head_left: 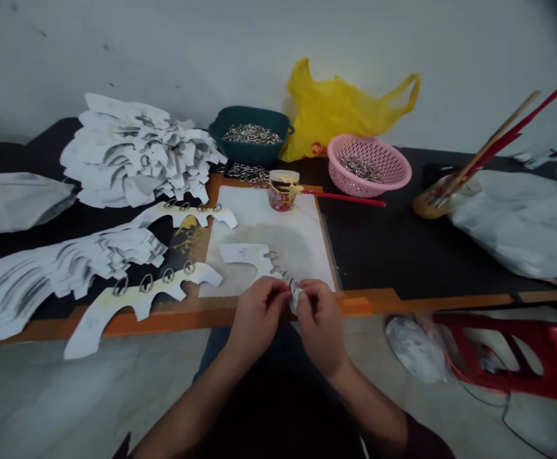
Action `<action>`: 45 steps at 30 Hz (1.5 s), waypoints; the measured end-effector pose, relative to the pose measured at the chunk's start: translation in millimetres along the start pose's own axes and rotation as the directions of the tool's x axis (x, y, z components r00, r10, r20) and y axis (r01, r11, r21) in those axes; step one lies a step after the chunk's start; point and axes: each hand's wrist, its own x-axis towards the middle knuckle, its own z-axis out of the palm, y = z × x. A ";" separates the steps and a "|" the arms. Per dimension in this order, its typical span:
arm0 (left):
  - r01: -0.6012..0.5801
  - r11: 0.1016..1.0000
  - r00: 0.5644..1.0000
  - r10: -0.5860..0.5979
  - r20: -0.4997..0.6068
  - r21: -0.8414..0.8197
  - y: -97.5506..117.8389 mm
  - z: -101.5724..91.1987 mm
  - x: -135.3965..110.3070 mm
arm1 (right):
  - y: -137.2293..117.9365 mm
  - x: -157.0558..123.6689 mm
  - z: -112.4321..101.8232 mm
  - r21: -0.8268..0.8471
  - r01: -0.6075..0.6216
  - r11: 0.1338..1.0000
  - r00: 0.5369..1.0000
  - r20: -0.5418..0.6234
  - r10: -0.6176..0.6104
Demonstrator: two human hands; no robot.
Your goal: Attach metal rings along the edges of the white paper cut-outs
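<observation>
My left hand point(258, 315) and my right hand point(320, 325) meet in front of the table edge, fingers pinched together on a small metal ring point(292, 285). That ring sits at the end of a white cut-out strip point(244, 255), which has several rings along its edge and lies partly on a white board point(302, 229). My fingers hide the strip's near end. A similar ringed white cut-out point(137, 306) lies left of my hands, and another point(187, 214) lies beyond it.
Stacks of white cut-outs point(139, 150) fill the left of the dark table point(402, 248). Behind the board are a glue jar point(282, 190) with a red-handled brush point(349, 199), a green basket of rings point(249, 135), a pink basket point(367, 164) and a yellow plastic bag point(340, 115). A red stool point(512, 350) stands at lower right.
</observation>
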 end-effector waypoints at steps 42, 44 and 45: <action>0.359 0.655 0.918 -0.377 0.124 -0.665 4.3 14.7 -1.1 | 3.4 2.4 4.6 0.507 -0.307 0.805 0.948 0.091 0.305; 0.297 0.793 0.942 -0.336 0.025 -0.533 2.6 11.6 -0.5 | 2.6 2.3 2.0 0.410 -0.286 0.866 0.956 0.068 0.284; 0.243 0.867 0.956 -0.289 -0.042 -0.435 1.5 10.5 -0.9 | 2.5 2.2 1.2 0.374 -0.276 0.885 0.960 0.060 0.274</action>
